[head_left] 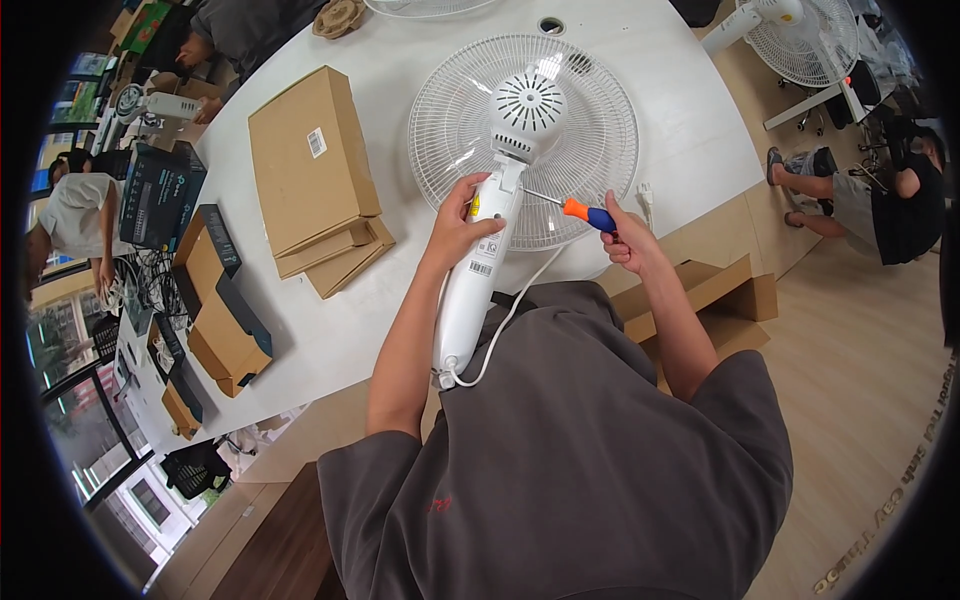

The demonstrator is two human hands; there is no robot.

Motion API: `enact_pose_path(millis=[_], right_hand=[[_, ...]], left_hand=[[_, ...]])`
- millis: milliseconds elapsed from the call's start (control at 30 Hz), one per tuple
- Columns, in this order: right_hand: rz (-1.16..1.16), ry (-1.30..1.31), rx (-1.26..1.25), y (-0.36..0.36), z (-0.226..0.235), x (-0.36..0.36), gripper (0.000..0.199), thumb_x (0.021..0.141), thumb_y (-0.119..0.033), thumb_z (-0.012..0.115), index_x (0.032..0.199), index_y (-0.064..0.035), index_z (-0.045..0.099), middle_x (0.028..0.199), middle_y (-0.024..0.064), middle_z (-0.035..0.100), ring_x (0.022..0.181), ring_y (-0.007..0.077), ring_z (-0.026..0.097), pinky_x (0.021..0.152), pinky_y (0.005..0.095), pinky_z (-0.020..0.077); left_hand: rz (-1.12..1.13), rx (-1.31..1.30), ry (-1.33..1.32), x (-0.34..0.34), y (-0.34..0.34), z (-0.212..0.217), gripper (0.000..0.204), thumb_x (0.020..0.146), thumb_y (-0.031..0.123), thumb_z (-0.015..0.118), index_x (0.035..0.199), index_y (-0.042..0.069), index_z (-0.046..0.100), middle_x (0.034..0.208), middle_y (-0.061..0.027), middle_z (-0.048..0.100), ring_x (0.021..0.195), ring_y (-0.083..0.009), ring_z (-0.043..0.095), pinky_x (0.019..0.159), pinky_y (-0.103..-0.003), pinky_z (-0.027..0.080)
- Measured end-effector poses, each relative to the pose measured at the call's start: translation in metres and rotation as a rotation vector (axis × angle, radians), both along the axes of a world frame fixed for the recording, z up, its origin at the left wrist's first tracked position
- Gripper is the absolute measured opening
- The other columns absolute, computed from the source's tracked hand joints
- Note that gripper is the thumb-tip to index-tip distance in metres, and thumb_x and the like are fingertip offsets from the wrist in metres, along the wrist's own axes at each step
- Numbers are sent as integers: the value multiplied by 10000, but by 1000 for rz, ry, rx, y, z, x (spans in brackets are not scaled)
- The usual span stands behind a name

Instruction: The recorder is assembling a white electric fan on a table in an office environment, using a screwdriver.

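Gripping the white fan column [478, 285] with your left hand [462, 225], keep the fingers wrapped round its upper end, just below the motor housing [527, 108], so the unit does not roll on the white table [690, 130]. The fan lies face down, its grille [590, 150] at 12 o'clock from your hands and the column running back toward your chest at 6 o'clock.

Your right hand [625, 238], at 3 o'clock from the column, is closed on the screwdriver [580, 211] by its orange and blue handle; the shaft points toward 9 o'clock, at the neck joint. Hold the shaft square to the fastener, press along its axis, and turn from the wrist. Counter each turn with the left hand.

The screw itself is too small to make out, and whether the tip is seated cannot be confirmed. The power cord [520, 300] trails from the column foot; its plug appears to lie beyond your right hand. Flat cardboard boxes [310, 165] lie at 10 o'clock, well apart.
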State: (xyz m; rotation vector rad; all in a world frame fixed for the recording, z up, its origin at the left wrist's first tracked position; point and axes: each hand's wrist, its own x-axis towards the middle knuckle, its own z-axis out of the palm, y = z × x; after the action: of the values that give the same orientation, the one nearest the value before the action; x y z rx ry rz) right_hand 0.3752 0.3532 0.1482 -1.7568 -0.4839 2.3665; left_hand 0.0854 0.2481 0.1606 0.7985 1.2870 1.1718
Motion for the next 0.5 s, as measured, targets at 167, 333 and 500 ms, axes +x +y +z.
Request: enact_pose_path(millis=[167, 333, 500], right_hand=[[-2, 29, 476, -3, 0, -5, 309, 937, -331, 653, 988, -41, 559, 640, 3, 499, 430, 53, 374, 378, 223, 293], [-7, 138, 843, -6, -23, 1, 195, 922, -133, 656, 1056, -24, 567, 771, 16, 547, 616, 74, 490, 566, 220, 423], [-187, 271, 1017, -5, -27, -13, 226, 944, -128, 632, 1122, -31, 532, 886, 61, 568, 714, 112, 519, 687, 252, 469]], left_hand=[[-3, 9, 7, -1, -1, -3, 726, 666, 8, 743, 1331, 45, 453, 1157, -114, 607, 1059, -203, 592, 934, -331, 469], [1, -3, 0, 0, 1, -1, 727, 666, 8, 743, 1331, 45, 451, 1151, -113, 611, 1049, -202, 597, 929, -330, 472], [13, 1, 9, 2, 0, 1, 732, 667, 9, 744, 1335, 44, 446, 1156, -114, 611, 1051, -200, 597, 931, -329, 471]])
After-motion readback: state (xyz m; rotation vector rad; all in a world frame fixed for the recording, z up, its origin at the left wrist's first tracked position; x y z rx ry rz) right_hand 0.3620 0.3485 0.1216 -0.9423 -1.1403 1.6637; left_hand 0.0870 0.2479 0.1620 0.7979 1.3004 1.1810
